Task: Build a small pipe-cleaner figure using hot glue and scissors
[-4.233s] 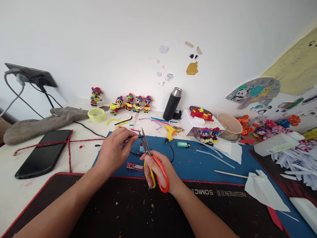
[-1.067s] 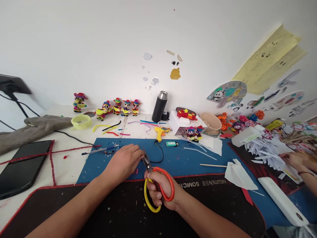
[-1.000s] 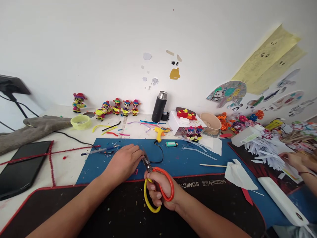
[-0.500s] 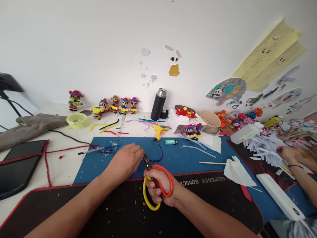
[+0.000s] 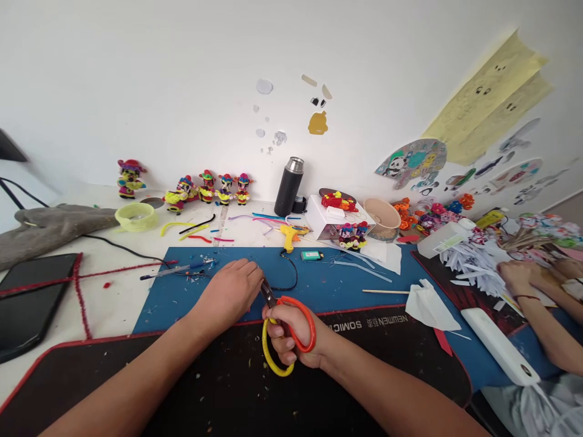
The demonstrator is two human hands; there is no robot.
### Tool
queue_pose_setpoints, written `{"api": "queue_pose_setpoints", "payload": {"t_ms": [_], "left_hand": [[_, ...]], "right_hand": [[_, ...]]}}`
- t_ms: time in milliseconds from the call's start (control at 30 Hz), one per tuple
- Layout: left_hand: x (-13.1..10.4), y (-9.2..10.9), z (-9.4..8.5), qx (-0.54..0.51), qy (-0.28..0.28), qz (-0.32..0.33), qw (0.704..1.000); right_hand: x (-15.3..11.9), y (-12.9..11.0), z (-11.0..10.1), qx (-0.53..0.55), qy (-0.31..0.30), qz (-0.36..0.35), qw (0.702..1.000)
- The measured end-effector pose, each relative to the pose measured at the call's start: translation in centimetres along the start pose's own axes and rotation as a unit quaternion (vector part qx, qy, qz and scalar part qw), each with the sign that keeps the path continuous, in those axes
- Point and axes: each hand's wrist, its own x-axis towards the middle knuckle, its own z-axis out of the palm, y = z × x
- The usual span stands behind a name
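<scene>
My right hand (image 5: 291,334) grips a pair of scissors (image 5: 311,331) with one orange and one yellow handle. Their blades point up and to the left, toward my left hand (image 5: 234,288). That hand is closed, its fingers curled down at the blade tips; whatever it pinches is hidden behind the knuckles. Both hands are over the near edge of the blue mat (image 5: 173,303), where it meets a black desk pad (image 5: 204,376) strewn with tiny scraps.
Behind are a yellow glue gun (image 5: 288,237), a black thermos (image 5: 288,187), several fuzzy figures (image 5: 226,189) and pipe cleaners (image 5: 195,232). A pen (image 5: 175,271) lies left, a phone-like black slab (image 5: 31,303) farther left. At right, another person's hands (image 5: 519,279) work beside paper strips (image 5: 471,267).
The view has shifted slightly, so the scene sits a little up and left. Both hands and the scissors keep nearly the same pose. The other person's hands have moved a little.
</scene>
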Motion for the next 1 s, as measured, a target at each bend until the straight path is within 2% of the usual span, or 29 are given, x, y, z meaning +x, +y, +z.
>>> {"api": "queue_pose_setpoints", "payload": {"t_ms": [267,467,600,700,833,1000], "left_hand": [[0.2,0.2,-0.1,-0.002,0.0,-0.009,1.0],[0.0,-0.2,-0.1,-0.022,0.031,-0.016,0.999],[-0.7,-1.8,-0.7,-0.05,0.096,-0.062,0.992],[-1.5,-3.5,-1.0,-0.069,0.123,-0.125,0.982],[-2.3,-5.3,-1.0,-0.06,0.114,-0.21,0.969],[-2.4,-6.0,-0.8,-0.071,0.104,-0.21,0.97]], "right_hand": [[0.2,0.2,-0.1,-0.014,0.022,-0.003,1.0],[-0.1,0.4,0.1,-0.009,0.017,-0.033,0.999],[-0.6,1.5,0.3,-0.007,0.014,-0.125,0.992],[-1.0,2.1,0.6,-0.037,-0.003,-0.179,0.983],[-1.3,2.0,0.8,-0.088,-0.043,-0.185,0.978],[-1.7,2.3,1.5,-0.176,-0.098,-0.174,0.964]]}}
